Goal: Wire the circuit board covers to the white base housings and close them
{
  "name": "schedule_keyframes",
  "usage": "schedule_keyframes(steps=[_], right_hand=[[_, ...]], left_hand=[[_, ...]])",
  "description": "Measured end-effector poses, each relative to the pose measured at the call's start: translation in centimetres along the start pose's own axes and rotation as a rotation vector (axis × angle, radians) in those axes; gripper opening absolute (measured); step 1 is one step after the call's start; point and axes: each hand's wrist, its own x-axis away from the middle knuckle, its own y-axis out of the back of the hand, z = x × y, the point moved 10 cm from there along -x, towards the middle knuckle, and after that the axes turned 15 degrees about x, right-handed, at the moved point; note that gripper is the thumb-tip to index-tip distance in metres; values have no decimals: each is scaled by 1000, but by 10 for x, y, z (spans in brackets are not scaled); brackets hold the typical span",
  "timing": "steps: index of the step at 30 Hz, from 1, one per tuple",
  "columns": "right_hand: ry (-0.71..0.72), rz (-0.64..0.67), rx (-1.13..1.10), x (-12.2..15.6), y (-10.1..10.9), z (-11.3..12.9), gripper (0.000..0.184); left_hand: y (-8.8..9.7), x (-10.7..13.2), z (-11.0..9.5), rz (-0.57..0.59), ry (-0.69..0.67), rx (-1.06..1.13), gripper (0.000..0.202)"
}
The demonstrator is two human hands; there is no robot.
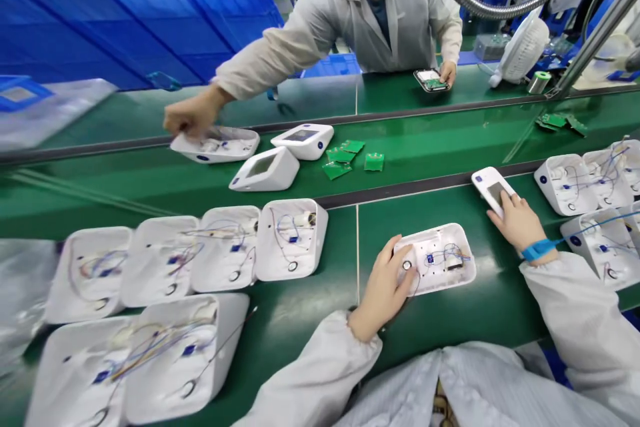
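An open white plastic housing (440, 280) with blue wires, a small blue connector and a round black-ringed part lies on the green bench in front of me. My left hand (384, 283) grips its left end, with fingers over the rim and the thumb inside near the round part. Farther right, my right hand (517, 221) holds a white front cover with a grey screen (493, 190), its fingers over the screen's lower end. That cover rests at the dark edge strip of the bench. A blue wrist strap (540, 249) with a cord circles my right wrist.
Several wired housings (290, 240) stand in rows at left, more (567, 183) at right. On the middle belt lie green circuit boards (374, 161) and assembled units (265, 170). A co-worker (370, 27) opposite reaches over a housing. A fan (525, 43) and metal hose hang beyond.
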Motion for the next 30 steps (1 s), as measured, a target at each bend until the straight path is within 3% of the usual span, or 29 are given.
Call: schedule_keyframes(steps=[2, 4, 6, 8, 11, 13, 16, 18, 21, 24, 26, 28, 30], right_hand=[[-128, 10, -72, -1, 19, -16, 34], [-273, -77, -294, 7, 54, -30, 35], [-276, -225, -642, 25, 95, -24, 40], [-154, -254, -841, 47, 128, 6, 39], [163, -83, -963, 82, 152, 86, 32], [358, 13, -965, 102, 157, 134, 34], [572, 83, -847, 120, 149, 177, 38], [696, 70, -676, 129, 138, 193, 36], [959, -3, -399, 157, 120, 216, 23], [1124, -115, -254, 179, 107, 228, 10], [1160, -151, -312, 180, 108, 227, 9], [1141, -129, -484, 168, 117, 217, 14], [996, -71, -673, 143, 128, 199, 20]], left_hand=[[8, 4, 0, -52, -1, 88, 39], [21, 5, -3, -126, -3, 175, 36], [36, 3, -13, -168, -13, 287, 30], [45, 1, -30, -125, -53, 498, 33], [43, 10, -59, 51, -110, 955, 63], [37, 22, -58, 91, 10, 1190, 69], [34, 41, -38, -22, 272, 1367, 66], [40, 44, -35, -79, 306, 1467, 74], [55, 36, -42, -89, 247, 1642, 86], [60, 28, -41, -95, 262, 1720, 90], [58, 25, -38, -90, 295, 1722, 91], [55, 21, -37, -100, 278, 1710, 89], [54, 15, -36, -133, 218, 1683, 83]])
